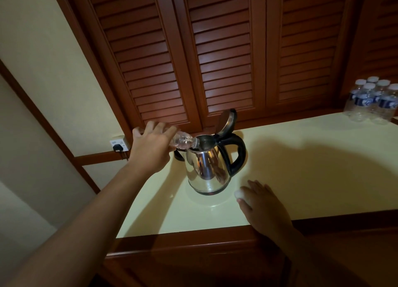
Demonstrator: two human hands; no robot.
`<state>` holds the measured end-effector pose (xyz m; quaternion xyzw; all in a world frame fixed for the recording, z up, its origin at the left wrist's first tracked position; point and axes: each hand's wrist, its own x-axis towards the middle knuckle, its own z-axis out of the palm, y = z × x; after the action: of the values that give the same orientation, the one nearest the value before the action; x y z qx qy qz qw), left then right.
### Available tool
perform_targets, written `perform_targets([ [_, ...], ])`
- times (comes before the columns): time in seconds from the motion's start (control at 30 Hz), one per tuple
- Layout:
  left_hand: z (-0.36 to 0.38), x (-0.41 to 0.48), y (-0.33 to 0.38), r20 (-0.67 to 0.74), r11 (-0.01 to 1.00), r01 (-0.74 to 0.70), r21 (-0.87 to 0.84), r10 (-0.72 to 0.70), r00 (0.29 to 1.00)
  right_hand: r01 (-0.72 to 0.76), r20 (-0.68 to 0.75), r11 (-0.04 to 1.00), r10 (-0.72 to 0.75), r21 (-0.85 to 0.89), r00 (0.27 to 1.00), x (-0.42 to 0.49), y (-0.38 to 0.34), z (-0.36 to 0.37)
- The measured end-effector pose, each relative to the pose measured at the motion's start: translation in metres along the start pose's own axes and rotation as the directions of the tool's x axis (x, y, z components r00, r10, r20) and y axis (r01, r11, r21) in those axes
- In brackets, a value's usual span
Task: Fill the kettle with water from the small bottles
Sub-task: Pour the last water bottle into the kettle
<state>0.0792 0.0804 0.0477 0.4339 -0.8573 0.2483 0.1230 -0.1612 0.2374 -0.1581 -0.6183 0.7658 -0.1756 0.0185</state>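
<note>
Left hand point(150, 149) grips bottle point(183, 141), axis left-right, neck right into kettle point(206, 168); right hand point(265, 209) flat, fingers straight

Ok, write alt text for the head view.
A left hand tips a small clear water bottle into the open steel electric kettle on a pale countertop. The right hand rests by the kettle, a white cap by its thumb; more capped bottles stand far right.
</note>
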Motion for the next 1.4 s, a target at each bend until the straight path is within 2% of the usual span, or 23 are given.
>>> perform_targets([
  [0.57,-0.004,0.006,0.005,-0.032,0.996,-0.042,0.083,0.045,0.998,-0.004,-0.011,0.999,0.005,0.053,1.000,0.002,0.007,0.005],
  [0.9,-0.007,0.004,0.006,-0.078,0.993,-0.051,0.111,0.060,0.995,0.025,-0.077,0.996,-0.018,0.089,0.997,-0.002,0.001,-0.002],
  [1.03,0.002,-0.003,0.000,-0.085,0.995,0.008,0.100,0.000,0.996,0.029,-0.103,0.994,-0.019,0.101,0.995,-0.003,-0.001,-0.003],
  [1.13,0.011,-0.018,-0.001,-0.065,0.990,0.121,-0.072,-0.125,0.990,0.035,-0.117,0.992,-0.021,0.119,0.993,-0.003,-0.001,-0.004],
  [1.2,0.018,-0.035,0.002,0.002,0.921,0.231,-0.314,-0.243,0.970,0.049,-0.140,0.990,-0.030,0.135,0.990,-0.004,-0.001,-0.005],
  [1.3,0.028,-0.075,0.018,0.086,0.612,0.293,-0.735,-0.345,0.935,0.085,-0.193,0.980,-0.049,0.179,0.980,-0.004,-0.004,-0.008],
  [1.37,0.039,-0.107,0.039,0.119,0.454,0.274,-0.848,-0.341,0.933,0.114,-0.218,0.974,-0.069,0.198,0.973,-0.004,-0.006,-0.008],
  [1.4,0.046,-0.121,0.051,0.142,0.415,0.272,-0.868,-0.317,0.938,0.122,-0.212,0.972,-0.078,0.201,0.974,-0.004,-0.006,-0.008],
])
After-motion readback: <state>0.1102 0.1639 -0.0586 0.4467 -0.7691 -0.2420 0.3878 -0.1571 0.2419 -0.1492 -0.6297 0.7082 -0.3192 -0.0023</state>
